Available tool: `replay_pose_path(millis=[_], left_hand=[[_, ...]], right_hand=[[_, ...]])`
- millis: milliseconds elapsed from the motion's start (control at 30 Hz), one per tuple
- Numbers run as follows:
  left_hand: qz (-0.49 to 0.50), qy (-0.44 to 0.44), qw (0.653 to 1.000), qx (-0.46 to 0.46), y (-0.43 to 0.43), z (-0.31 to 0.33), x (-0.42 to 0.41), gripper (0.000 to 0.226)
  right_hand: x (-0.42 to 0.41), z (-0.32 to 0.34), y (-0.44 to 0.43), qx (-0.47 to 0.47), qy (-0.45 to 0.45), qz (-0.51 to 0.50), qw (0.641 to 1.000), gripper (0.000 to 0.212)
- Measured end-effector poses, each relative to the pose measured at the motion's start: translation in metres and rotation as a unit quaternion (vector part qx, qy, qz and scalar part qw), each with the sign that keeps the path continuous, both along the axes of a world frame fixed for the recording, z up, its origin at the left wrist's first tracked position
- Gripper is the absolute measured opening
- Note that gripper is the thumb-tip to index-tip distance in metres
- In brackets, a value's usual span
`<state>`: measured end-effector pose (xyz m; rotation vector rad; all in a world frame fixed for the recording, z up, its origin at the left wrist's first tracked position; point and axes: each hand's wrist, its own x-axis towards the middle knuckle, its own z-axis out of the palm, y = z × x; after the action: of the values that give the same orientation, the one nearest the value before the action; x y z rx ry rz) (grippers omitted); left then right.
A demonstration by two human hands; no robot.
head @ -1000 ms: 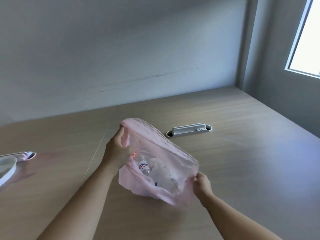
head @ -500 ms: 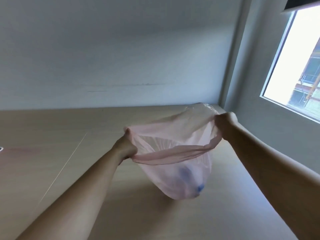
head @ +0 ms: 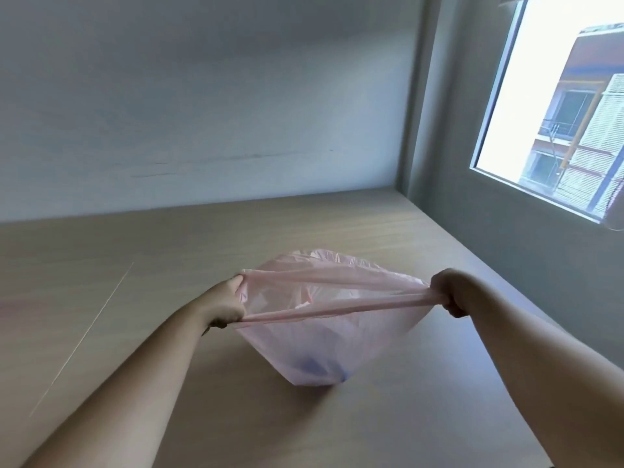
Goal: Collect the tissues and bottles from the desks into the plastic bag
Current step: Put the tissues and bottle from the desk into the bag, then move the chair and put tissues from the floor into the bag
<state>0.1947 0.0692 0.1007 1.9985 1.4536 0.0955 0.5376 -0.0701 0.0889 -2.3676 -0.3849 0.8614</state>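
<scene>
A translucent pink plastic bag (head: pixel 320 346) hangs in the middle of the view, its bottom at or just above the wooden desk (head: pixel 135 298). My left hand (head: pixel 226 304) grips the left side of the bag's rim. My right hand (head: pixel 452 293) grips the right side, and the rim is stretched taut between them. Through the plastic a blurred blue and white shape of a bottle (head: pixel 317 366) shows at the bottom, with pale tissue above it. Nothing else of the contents can be made out.
The desk runs back to a pale wall (head: pixel 202 113) and right to a grey wall with a window (head: pixel 557 106). A thin seam (head: pixel 84 336) crosses the desk on the left.
The bag lay on the desk with both hands at its rim; it was lifted, and my hands have now drawn apart, pulling the rim tight. The view has swung right toward the window.
</scene>
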Motion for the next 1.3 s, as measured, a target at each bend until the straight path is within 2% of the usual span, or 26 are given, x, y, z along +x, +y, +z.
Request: replay_pose_path(millis=[67,133,233,300,333,433,533,633,767,900,1033,1133,1200,1300], left_hand=[[-0.002,-0.017,1.000,0.023,-0.002,-0.001,0.003,0.075],[0.017,-0.057,0.997,0.039,-0.005,-0.002,0.003,0.076],[0.023,-0.102,0.993,0.058,-0.008,0.002,0.005,0.105],[0.005,-0.109,0.992,0.058,-0.011,0.005,0.006,0.110],[-0.004,-0.107,0.993,0.059,-0.013,0.006,0.006,0.107],[-0.038,-0.113,0.987,0.109,-0.019,0.006,0.005,0.095],[-0.071,-0.102,0.977,0.174,-0.021,0.002,0.002,0.080],[-0.107,-0.060,0.971,0.205,-0.033,-0.002,0.001,0.067],[-0.105,-0.049,0.962,0.248,-0.060,-0.005,-0.010,0.055],[-0.122,-0.071,0.941,0.308,-0.090,0.009,-0.030,0.044],[-0.147,-0.064,0.955,0.249,-0.124,0.013,-0.055,0.035],[-0.198,-0.030,0.972,0.122,-0.165,0.001,-0.086,0.033],[-0.227,0.021,0.972,0.050,-0.199,-0.012,-0.112,0.041],[-0.237,0.032,0.970,-0.038,-0.242,-0.032,-0.150,0.036]], right_hand=[[0.001,0.001,0.000,0.024,0.009,-0.031,0.999,0.024],[0.000,0.008,0.003,0.058,0.023,-0.050,0.997,0.019],[-0.002,0.018,0.006,0.129,0.038,-0.078,0.988,0.014],[-0.002,0.020,0.007,0.156,0.018,-0.070,0.985,0.011],[-0.005,0.021,0.004,0.154,-0.001,-0.061,0.986,0.017],[-0.015,0.018,-0.012,0.099,-0.058,-0.001,0.993,0.050],[-0.033,0.015,-0.041,0.026,-0.101,0.048,0.993,0.058],[-0.053,0.007,-0.077,0.018,-0.117,0.035,0.992,0.073],[-0.080,0.001,-0.120,-0.006,-0.160,0.006,0.987,0.073],[-0.120,0.009,-0.154,0.020,-0.184,0.016,0.983,0.067],[-0.167,0.008,-0.186,0.033,-0.215,0.024,0.976,0.059],[-0.212,-0.002,-0.221,-0.003,-0.266,0.099,0.959,0.055],[-0.245,-0.011,-0.246,-0.017,-0.293,0.151,0.944,0.049],[-0.279,-0.029,-0.277,-0.043,-0.324,0.214,0.921,0.038]])
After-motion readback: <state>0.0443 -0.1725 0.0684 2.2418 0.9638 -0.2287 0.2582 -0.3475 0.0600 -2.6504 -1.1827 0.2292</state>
